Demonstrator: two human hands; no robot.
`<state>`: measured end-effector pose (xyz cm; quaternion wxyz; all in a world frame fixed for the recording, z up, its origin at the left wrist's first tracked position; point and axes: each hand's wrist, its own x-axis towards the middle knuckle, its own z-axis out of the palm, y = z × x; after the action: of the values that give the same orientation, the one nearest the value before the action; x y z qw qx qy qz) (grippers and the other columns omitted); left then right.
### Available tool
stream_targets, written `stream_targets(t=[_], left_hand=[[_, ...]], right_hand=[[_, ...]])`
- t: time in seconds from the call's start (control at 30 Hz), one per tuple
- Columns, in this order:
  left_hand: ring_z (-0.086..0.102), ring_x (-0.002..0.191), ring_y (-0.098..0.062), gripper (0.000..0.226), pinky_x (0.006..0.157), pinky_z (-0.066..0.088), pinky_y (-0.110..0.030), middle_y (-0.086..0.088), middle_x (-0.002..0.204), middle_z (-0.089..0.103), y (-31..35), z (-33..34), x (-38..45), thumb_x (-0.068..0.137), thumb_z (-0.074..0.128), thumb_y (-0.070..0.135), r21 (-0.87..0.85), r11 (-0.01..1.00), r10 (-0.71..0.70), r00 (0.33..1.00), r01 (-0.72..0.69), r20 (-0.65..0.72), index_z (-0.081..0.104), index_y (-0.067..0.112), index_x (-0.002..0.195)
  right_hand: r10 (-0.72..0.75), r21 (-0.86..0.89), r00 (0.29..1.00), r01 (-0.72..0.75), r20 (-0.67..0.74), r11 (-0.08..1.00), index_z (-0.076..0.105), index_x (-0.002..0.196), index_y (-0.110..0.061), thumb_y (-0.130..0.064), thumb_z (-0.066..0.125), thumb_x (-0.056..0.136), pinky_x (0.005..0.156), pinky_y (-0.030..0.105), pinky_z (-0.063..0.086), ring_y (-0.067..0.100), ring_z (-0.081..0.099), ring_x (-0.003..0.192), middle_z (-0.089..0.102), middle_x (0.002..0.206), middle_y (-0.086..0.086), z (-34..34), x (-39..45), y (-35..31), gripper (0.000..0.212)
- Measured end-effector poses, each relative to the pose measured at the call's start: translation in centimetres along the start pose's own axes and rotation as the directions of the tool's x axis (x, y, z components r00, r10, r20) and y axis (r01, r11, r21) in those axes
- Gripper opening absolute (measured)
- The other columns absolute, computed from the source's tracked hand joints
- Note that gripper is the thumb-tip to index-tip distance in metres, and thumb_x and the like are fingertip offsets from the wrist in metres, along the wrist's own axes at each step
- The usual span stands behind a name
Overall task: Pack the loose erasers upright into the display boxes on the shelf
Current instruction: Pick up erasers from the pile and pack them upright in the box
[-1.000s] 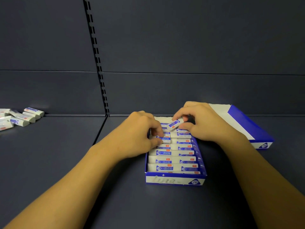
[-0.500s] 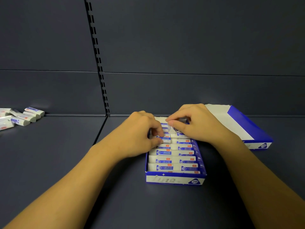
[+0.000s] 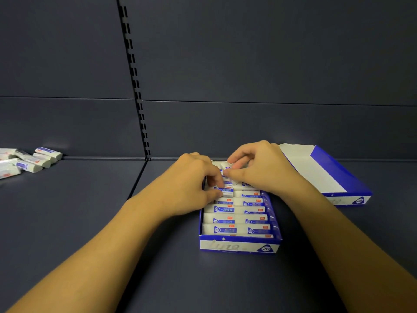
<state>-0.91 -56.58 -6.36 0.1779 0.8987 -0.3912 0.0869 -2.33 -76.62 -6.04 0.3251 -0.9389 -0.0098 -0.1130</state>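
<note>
A blue-and-white display box [image 3: 239, 246], marked 2B, is seen at 5 o'clock from centre, filled with upright rows of erasers [image 3: 234, 219]. At its far end one eraser [image 3: 225, 191] is pinched by the left hand [image 3: 194, 184], and another eraser [image 3: 230, 169] by the right hand [image 3: 259, 166]. A second, empty display box [image 3: 327, 175] lies at 3 o'clock, and loose erasers [image 3: 29, 161] lie at 9 o'clock on the dark shelf [image 3: 90, 211].

Both hands, left [image 3: 194, 181] and right [image 3: 259, 168], close together, fingers curled downward.
</note>
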Motion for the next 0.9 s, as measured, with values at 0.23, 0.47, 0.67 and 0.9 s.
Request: stream_targets(t=[0.23, 0.47, 0.67, 0.9], left_hand=[[0.052, 0.094, -0.003, 0.019, 0.081, 0.041, -0.016, 0.016, 0.098, 0.063, -0.2, 0.0, 0.0, 0.086, 0.075, 0.040, -0.003, 1.000, -0.005, 1.000, 0.005, -0.001, 0.074, 0.032, 0.103], [0.053, 0.098, -0.005, 0.016, 0.089, 0.047, -0.025, 0.015, 0.101, 0.065, -0.3, 0.2, 0.0, 0.086, 0.075, 0.041, 0.008, 1.000, 0.006, 1.000, -0.006, -0.013, 0.075, 0.033, 0.099], [0.052, 0.095, -0.005, 0.013, 0.087, 0.045, -0.023, 0.013, 0.097, 0.065, -0.4, 0.4, -0.1, 0.085, 0.075, 0.038, 0.021, 0.999, 0.029, 0.999, -0.028, -0.038, 0.075, 0.030, 0.095], [0.048, 0.092, -0.003, 0.014, 0.082, 0.045, -0.022, 0.015, 0.097, 0.063, -0.3, 0.4, -0.1, 0.086, 0.074, 0.040, 0.025, 0.999, 0.033, 0.999, -0.033, -0.032, 0.073, 0.030, 0.095]], right_hand=[[-0.006, 0.047, 0.998, 0.003, 0.062, 0.999, 0.070, 0.098, -0.029, -0.022, 0.081, 0.083, 0.052, 0.012, 0.046, 0.001, 0.069, 0.073, 0.075, 0.084, -0.013, -3.0, -0.6, 0.2, 0.020], [-0.093, -0.013, 0.976, 0.097, 0.199, 0.995, 0.075, 0.098, -0.029, -0.021, 0.081, 0.082, 0.049, 0.006, 0.042, -0.013, 0.063, 0.069, 0.073, 0.080, -0.018, -3.7, -1.4, 0.4, 0.019], [-0.127, -0.079, 0.950, 0.155, 0.284, 0.985, 0.072, 0.096, -0.033, -0.023, 0.082, 0.081, 0.053, 0.005, 0.045, -0.013, 0.065, 0.079, 0.070, 0.079, -0.023, -3.7, -2.0, 0.5, 0.021], [-0.108, -0.195, 0.944, 0.175, 0.313, 0.965, 0.069, 0.101, -0.032, -0.029, 0.082, 0.081, 0.048, 0.005, 0.040, -0.023, 0.056, 0.069, 0.061, 0.075, -0.026, -3.7, -2.2, 0.7, 0.024]])
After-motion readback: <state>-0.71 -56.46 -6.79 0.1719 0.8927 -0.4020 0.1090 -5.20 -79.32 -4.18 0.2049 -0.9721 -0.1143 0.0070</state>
